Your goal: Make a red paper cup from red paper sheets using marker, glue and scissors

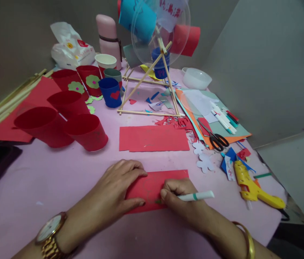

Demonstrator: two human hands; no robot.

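Your right hand [180, 198] is closed round a white marker [199, 196], its tip at the red paper strip [152, 185] lying before you on the pink tabletop [141, 237]; your left hand [122, 187] is loosely spread, gripping nothing, its fingers and thumb holding down the strip's left side. Should that pressure slacken, the strip could skid and spoil your line. The yellow glue gun [253, 190], if hot, might burn your right arm on a wide swing. Farther off, the pale cup [170, 16] bears red characters and the tissue pack [72, 52] a red label, neither legible.
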